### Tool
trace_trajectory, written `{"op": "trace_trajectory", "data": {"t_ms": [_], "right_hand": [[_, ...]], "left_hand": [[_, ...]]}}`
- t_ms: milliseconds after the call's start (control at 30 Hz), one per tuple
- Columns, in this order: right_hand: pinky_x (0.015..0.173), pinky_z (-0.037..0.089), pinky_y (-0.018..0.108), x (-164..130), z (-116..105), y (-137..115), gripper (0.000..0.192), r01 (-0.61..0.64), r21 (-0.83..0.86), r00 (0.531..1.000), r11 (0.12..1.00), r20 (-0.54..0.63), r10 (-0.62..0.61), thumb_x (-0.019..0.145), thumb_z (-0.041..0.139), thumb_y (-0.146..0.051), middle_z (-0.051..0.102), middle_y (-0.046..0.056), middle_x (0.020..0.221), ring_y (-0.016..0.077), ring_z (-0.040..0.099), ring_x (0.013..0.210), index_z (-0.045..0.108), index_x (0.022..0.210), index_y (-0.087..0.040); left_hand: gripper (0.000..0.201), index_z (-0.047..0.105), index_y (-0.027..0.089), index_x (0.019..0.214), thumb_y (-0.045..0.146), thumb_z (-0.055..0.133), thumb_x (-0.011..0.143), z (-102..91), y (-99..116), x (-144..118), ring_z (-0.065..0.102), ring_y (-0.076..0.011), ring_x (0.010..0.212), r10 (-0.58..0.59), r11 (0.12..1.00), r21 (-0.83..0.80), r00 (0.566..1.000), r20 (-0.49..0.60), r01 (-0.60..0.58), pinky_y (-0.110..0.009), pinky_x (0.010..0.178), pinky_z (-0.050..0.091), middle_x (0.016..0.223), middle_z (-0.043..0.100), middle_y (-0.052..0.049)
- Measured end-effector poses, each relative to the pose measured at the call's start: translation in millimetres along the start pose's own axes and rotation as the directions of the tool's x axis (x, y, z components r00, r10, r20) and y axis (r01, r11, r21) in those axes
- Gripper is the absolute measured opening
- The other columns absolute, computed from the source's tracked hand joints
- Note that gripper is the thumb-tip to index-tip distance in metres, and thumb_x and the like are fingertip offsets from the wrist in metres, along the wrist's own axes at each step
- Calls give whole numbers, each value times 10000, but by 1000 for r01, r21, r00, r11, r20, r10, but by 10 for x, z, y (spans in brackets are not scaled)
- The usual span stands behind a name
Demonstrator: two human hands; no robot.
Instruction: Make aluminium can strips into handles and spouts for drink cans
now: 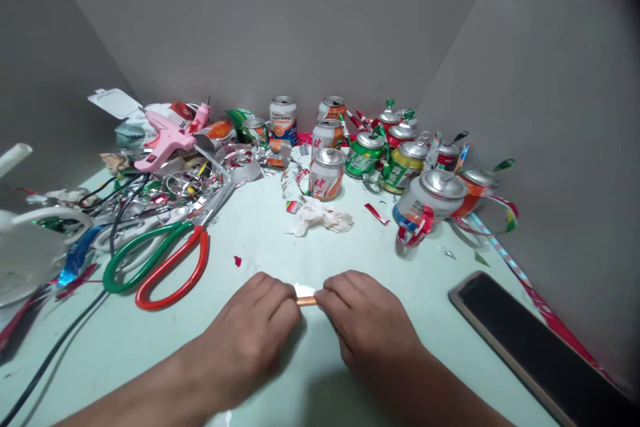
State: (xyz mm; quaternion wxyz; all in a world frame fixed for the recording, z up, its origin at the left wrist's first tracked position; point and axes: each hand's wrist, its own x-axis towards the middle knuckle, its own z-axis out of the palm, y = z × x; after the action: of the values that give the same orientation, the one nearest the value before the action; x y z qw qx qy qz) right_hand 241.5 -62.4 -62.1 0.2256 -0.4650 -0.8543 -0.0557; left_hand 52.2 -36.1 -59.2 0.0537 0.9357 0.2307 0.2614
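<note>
A narrow, shiny orange strip (307,301), seemingly cut can metal, runs between my hands just above the table. My left hand (257,320) is closed with its fingers curled around the strip's left end. My right hand (367,320) pinches the right end between thumb and fingers. Only a short middle piece of the strip shows; both ends are hidden by my fingers. Beyond my hands lies a crumpled white tissue (323,217), with a small white-and-orange can (327,175) behind it.
Scissors (173,273) with green and red handles lie at left, near a pink glue gun (167,137) and tangled metal scraps. A black cord (65,347) crosses the left side. Several cans with strip handles, including a green can (365,155), stand back right. A phone (530,340) lies at right.
</note>
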Motion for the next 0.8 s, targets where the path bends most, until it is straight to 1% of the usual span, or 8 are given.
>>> {"op": "trace_trajectory", "data": {"t_ms": [133,267,400,500,567,667,733,800], "right_hand": [[573,337,289,-30,-17,-32,269,26,9,999,1000,-43,-26,715,402,-13,552,42,655,175,438,612,622,771,-157],[692,379,305,-89,-32,-123,333,60,-162,989,985,-127,-81,750,362,-24,620,73,723,190,496,671,648,898,-106],[795,372,319,-133,-4,-214,310,21,-245,995,969,-92,-45,834,395,-139,664,62,850,204,540,757,630,1036,-124],[826,366,335,-137,23,-245,287,19,-286,996,958,-82,-44,850,433,-188,673,60,874,216,552,785,630,1047,-118],[835,366,345,-135,33,-255,281,25,-317,995,948,-84,-54,846,450,-195,678,67,887,226,556,799,633,1039,-105],[830,374,352,-142,38,-261,270,33,-346,994,938,-89,-68,841,487,-228,684,74,902,234,562,813,634,1029,-100],[821,382,357,-165,50,-253,270,51,-353,992,934,-89,-88,844,503,-256,685,80,907,236,568,821,630,1024,-100],[818,389,365,-204,86,-230,275,85,-362,987,928,-100,-129,857,493,-271,683,90,914,240,574,836,622,1023,-94]], "left_hand": [[195,472,142,740,-27,379,769,32,22,-38,469,-167,670,-13,1000,-23,1000,13,13,-327,582,422,694,542,-56],[189,469,139,732,-22,382,777,45,42,-11,490,-180,691,33,999,18,999,-36,-32,-338,591,431,701,571,-66],[155,483,132,751,-6,419,782,24,45,26,514,-180,697,45,999,16,999,-31,-44,-331,593,442,712,593,-70],[141,489,137,757,0,453,753,13,51,30,519,-182,689,24,999,-22,999,-42,-25,-329,593,444,698,587,-65],[145,488,148,740,7,456,728,-5,54,36,508,-174,655,-30,996,-87,999,-41,27,-320,577,436,675,574,-55],[146,498,167,759,38,430,743,-100,49,72,517,-160,644,-172,970,-183,984,-42,162,-293,571,437,694,580,-45],[137,503,183,798,72,426,780,-237,35,116,551,-148,689,-311,938,-184,947,-80,293,-269,602,450,760,607,-37],[100,510,200,812,117,457,799,-428,6,169,578,-134,721,-446,894,-134,883,-150,428,-245,632,456,798,627,-14]]}}
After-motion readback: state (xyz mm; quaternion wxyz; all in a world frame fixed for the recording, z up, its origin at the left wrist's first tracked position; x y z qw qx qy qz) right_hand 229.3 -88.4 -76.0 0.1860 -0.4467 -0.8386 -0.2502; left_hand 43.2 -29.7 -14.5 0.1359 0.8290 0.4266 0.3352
